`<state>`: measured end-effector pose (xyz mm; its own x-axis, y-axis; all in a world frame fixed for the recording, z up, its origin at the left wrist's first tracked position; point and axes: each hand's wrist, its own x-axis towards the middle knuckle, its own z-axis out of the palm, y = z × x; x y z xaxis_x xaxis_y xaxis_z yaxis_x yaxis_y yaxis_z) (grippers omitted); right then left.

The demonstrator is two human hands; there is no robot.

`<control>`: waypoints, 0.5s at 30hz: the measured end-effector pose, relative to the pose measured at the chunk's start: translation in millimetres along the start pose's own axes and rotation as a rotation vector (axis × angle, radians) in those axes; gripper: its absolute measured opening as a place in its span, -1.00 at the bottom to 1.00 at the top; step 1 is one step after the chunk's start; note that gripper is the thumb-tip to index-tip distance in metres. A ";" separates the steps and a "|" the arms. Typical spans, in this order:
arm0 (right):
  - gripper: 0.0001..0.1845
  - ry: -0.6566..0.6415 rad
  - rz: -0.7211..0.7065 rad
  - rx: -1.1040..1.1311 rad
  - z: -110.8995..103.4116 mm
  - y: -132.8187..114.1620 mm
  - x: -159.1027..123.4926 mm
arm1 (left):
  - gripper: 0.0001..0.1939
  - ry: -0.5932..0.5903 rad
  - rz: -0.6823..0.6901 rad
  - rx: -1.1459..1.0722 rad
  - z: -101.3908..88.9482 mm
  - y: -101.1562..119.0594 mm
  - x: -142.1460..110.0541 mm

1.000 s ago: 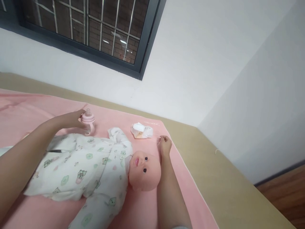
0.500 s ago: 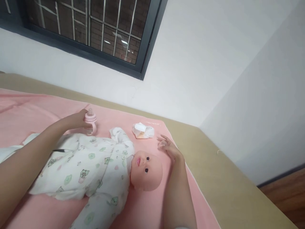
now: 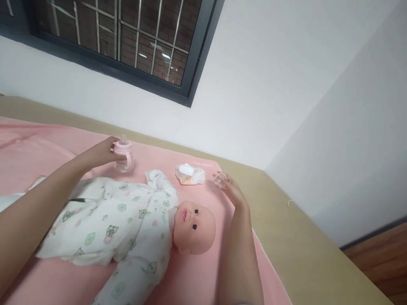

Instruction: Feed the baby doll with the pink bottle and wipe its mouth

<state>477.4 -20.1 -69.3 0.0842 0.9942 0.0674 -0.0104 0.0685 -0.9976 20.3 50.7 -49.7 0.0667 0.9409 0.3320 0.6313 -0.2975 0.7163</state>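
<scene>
A baby doll (image 3: 190, 226) in a white printed sleepsuit (image 3: 111, 220) lies on its back on a pink blanket (image 3: 38, 148), head to the right. My left hand (image 3: 101, 152) is wrapped round a small pink baby bottle (image 3: 123, 154) with a handle, held just above the blanket beyond the doll's chest. My right hand (image 3: 230, 188) hovers past the doll's head with its fingertips pinched on a small clear cap (image 3: 219, 180).
A crumpled white wipe or cloth (image 3: 190, 175) lies on the blanket near its far right corner. The blanket covers a tan mattress (image 3: 302, 245) that runs to white walls; a barred dark window (image 3: 127, 38) is above. Wood floor (image 3: 381, 262) shows at right.
My left hand has lifted the pink bottle off the blanket and moved it slightly away. My right hand picked the clear cap up from the blanket and raised it.
</scene>
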 end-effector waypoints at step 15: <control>-0.39 -0.225 -0.557 -0.106 142.5 -117.4 -78.4 | -0.49 -0.111 0.374 -0.052 18.9 144.2 -78.1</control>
<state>330.0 -94.3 44.8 -0.1645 0.8050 0.5700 0.0745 0.5864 -0.8066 120.7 -62.6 16.0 0.3694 0.7771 0.5096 0.5079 -0.6280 0.5896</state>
